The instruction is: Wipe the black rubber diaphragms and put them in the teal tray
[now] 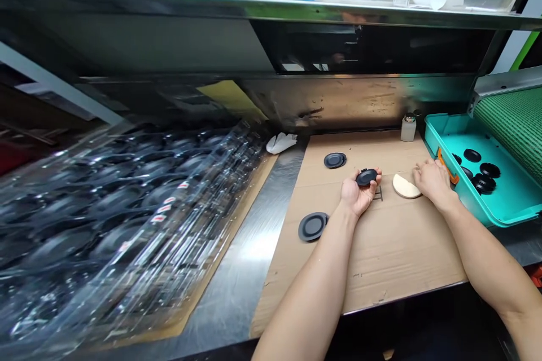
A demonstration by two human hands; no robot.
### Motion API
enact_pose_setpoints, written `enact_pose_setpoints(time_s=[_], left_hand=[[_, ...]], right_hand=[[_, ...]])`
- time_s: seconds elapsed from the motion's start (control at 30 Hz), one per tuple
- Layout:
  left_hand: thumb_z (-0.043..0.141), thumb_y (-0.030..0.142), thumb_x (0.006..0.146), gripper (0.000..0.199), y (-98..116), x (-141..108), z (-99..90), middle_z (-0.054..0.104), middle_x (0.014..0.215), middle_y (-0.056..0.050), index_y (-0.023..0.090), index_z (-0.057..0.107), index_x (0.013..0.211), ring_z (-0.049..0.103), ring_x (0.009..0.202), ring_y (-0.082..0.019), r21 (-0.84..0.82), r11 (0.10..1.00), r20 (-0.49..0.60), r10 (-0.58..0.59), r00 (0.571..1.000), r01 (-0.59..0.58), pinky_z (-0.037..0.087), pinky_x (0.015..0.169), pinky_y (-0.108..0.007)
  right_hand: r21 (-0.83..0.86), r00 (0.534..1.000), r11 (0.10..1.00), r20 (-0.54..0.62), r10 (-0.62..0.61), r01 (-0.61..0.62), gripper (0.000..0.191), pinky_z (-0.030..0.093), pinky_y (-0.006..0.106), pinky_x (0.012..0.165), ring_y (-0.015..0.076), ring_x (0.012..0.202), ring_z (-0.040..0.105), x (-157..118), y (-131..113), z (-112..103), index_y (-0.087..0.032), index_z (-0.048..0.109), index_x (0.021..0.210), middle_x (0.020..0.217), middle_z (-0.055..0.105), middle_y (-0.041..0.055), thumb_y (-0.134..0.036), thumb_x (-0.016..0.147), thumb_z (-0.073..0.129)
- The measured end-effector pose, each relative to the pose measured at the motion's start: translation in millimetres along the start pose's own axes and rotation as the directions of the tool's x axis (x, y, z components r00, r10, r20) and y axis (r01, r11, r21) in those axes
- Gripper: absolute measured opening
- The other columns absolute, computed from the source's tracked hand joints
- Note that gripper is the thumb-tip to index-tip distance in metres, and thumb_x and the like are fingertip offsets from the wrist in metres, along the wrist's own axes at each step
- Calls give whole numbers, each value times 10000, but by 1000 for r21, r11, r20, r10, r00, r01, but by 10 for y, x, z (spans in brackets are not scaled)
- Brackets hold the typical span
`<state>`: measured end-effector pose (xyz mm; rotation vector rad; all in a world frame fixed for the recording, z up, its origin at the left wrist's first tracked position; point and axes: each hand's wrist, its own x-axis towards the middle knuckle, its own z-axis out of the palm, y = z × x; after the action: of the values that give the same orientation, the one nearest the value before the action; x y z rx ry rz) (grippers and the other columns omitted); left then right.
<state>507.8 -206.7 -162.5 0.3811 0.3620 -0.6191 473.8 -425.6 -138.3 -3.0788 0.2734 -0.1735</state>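
Note:
My left hand (358, 194) is closed around a small black oval part (366, 177), holding it by its edges above the cardboard sheet (406, 254). To the right, my right hand (434, 181) is low over the cardboard with its fingers curled down. Its fingertips are by the edge of a round cream disc (406, 187), and whatever they grip, if anything, is hidden. Two more dark oval parts lie left of my hands: a smaller one (335, 160) farther back and a larger one (312, 227) nearer, partly behind my left forearm.
A turquoise bin (499, 217) with an orange clip holds several black round parts. Behind the cardboard stands a small bottle (409, 128). Clear plastic trays (127, 220) of dark parts fill the left side. A green conveyor belt (514, 118) is at right; a metal shelf (296, 8) spans above.

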Motion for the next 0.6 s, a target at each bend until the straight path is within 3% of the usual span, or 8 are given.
enact_pose_setpoints(time_s=[0.07, 0.17, 0.23, 0.37, 0.53, 0.6], left_hand=[[272, 357, 1066, 446, -11, 20, -10, 669, 904, -153, 61, 590, 1167, 671, 713, -163, 4, 999, 4, 32, 999, -32, 542, 489, -179], [304, 359, 1061, 427, -22, 48, -36, 685, 954, -156, 72, 616, 1113, 705, 817, -207, 30, 995, 22, 94, 995, -94, 578, 576, -231], [337, 343, 1050, 391, -49, 73, -53, 697, 1004, -152, 90, 633, 1079, 715, 908, -241, 62, 987, 28, 144, 989, -146, 595, 654, -279], [386, 267, 1015, 327, -186, 142, -53, 710, 1095, -151, 105, 669, 1017, 703, 1008, -237, 147, 965, 46, 212, 976, -216, 590, 867, -365], [361, 347, 1035, 414, -287, 181, -55, 725, 1076, -169, 106, 694, 986, 682, 1095, -264, 190, 970, 83, 141, 987, -154, 534, 1026, -428], [333, 333, 1049, 424, -269, 177, -62, 732, 1035, -151, 112, 687, 975, 686, 1088, -250, 178, 969, 81, 157, 984, -169, 523, 1047, -423]], right_hand=[[41, 984, 983, -20, -176, 177, 393, 412, 397, 1014, 298, 1189, 552, -60, -53, 16, -235, 688, 1260, 1231, 616, 126, -455, 1028, 460], [161, 925, 921, 77, -371, 356, 417, 405, 393, 1044, 260, 1140, 577, -125, -135, 69, -282, 653, 1313, 1228, 615, 89, -502, 962, 603], [245, 922, 899, 48, -384, 362, 441, 405, 377, 1059, 248, 1158, 570, -129, -196, 143, -259, 638, 1342, 1219, 617, 89, -465, 952, 635], [420, 958, 862, -166, -233, 283, 517, 435, 337, 1042, 224, 1179, 546, -160, -411, 309, -185, 576, 1439, 1269, 594, 117, -459, 1001, 573], [332, 864, 797, -171, -474, 504, 402, 419, 351, 1057, 228, 1195, 477, -338, -673, 305, -271, 615, 1407, 1377, 550, 71, -370, 1034, 503], [261, 890, 852, -147, -430, 455, 413, 405, 388, 1053, 250, 1199, 453, -378, -697, 249, -277, 599, 1427, 1416, 531, 72, -369, 1046, 468]])
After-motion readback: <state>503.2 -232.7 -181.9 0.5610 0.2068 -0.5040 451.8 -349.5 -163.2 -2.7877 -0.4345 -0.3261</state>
